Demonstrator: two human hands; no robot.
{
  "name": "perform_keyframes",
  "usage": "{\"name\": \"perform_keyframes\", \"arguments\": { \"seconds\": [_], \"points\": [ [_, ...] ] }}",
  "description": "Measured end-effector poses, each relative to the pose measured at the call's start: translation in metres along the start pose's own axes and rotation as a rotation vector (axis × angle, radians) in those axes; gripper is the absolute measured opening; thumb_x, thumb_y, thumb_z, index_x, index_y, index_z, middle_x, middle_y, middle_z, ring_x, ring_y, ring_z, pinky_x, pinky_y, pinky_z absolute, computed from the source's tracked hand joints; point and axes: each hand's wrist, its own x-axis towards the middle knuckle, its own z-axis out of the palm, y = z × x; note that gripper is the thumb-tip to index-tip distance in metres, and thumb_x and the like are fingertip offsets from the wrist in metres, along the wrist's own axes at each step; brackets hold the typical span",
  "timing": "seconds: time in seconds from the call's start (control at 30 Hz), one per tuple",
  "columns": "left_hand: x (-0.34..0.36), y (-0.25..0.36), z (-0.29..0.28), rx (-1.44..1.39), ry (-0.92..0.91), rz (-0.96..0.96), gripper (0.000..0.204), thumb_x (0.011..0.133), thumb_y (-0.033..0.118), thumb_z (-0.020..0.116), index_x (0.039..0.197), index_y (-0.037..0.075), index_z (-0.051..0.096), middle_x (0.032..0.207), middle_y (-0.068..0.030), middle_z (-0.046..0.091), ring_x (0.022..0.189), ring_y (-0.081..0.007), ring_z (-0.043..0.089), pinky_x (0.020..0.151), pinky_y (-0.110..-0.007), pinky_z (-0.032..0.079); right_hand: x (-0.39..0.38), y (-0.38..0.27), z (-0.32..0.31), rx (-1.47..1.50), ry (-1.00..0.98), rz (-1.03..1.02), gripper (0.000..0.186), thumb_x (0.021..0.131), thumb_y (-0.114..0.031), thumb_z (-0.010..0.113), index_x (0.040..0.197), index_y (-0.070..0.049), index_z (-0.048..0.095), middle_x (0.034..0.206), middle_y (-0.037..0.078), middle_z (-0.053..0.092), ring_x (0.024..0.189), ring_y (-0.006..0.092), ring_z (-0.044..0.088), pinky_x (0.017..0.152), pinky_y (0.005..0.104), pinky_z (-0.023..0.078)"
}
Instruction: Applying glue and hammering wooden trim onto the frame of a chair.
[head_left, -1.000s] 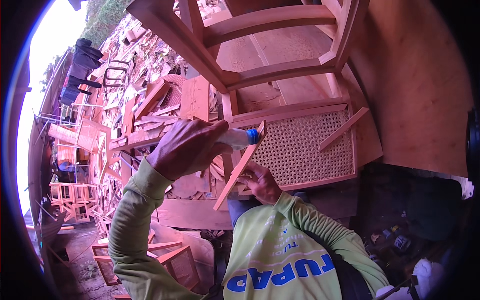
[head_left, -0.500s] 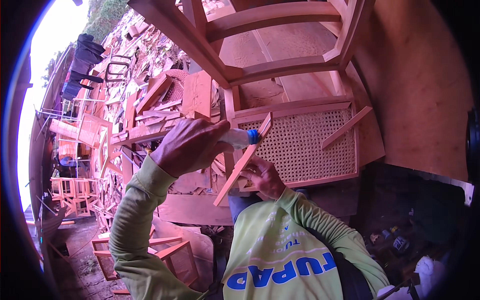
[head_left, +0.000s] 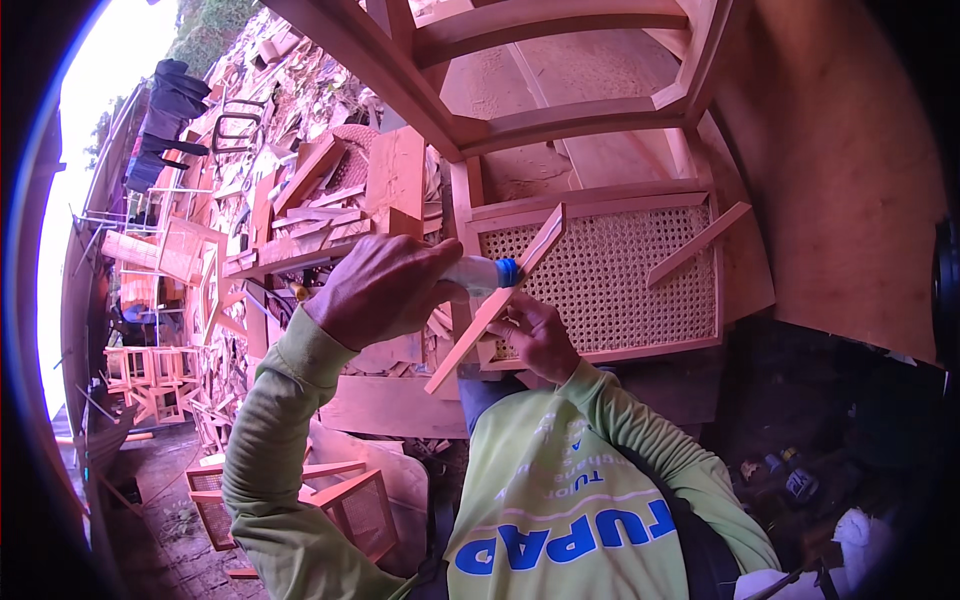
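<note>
My left hand (head_left: 385, 290) is wrapped round a small translucent plastic bottle (head_left: 474, 272) with a blue cap (head_left: 508, 271). The bottle is tipped sideways, its cap against or just above a narrow wooden strip (head_left: 466, 340). From below, my right hand (head_left: 543, 342) pinches that strip, which slants upward to the right. Whether anything flows from the bottle is too small to tell. Beneath the strip's upper end lies a wood-framed woven cane panel (head_left: 610, 270). A second wooden strip (head_left: 698, 246) rests across the panel's right side.
A wooden chair frame (head_left: 560, 125) stands just beyond the panel. Offcuts and a wide board (head_left: 395, 180) are piled to the left. More cane-panelled frames (head_left: 350, 505) lie at lower left. A large curved brown sheet (head_left: 840, 180) stands on the right.
The held strip has shifted up and to the right past the bottle cap, and my right hand has risen slightly with it. My left hand and the bottle stay nearly where they were.
</note>
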Motion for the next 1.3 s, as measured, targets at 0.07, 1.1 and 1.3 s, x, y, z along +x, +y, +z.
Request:
{"name": "perform_keyframes", "arguments": {
  "seconds": [0.07,1.1,1.3],
  "points": [
    [-0.001,0.001,0.001,-0.003,0.004,0.005,0.029,0.089,0.025,0.076,0.099,0.007,0.055,0.069,-0.0183,0.059,0.069,-0.0445,0.062,0.058,-0.054,0.045,0.000,-0.001,0.000,0.004,0.008,-0.003,0.029,0.097,0.005,0.066,0.125,-0.001,0.062,0.108,0.009,0.071,0.103,0.0178,0.070,0.092,0.0325,0.060],
    [-0.013,0.005,0.019,-0.019,-0.045,-0.055,0.028,0.091,0.023,0.075,0.110,0.006,0.063,0.081,-0.0186,0.069,0.075,-0.0426,0.067,0.063,-0.051,0.050,0.009,-0.038,-0.018,0.033,0.033,-0.049,0.020,0.101,0.008,0.057,0.120,0.001,0.062,0.107,0.010,0.071,0.103,0.0204,0.072,0.096,0.0388,0.063],
    [-0.017,0.005,0.022,-0.003,-0.057,-0.074,0.028,0.092,0.027,0.075,0.107,0.007,0.062,0.078,-0.0182,0.068,0.073,-0.0421,0.066,0.061,-0.052,0.049,0.009,-0.050,-0.020,0.098,0.039,-0.049,0.020,0.101,0.008,0.057,0.119,0.001,0.063,0.109,0.011,0.070,0.106,0.0211,0.071,0.096,0.0388,0.063]
  ]
}}
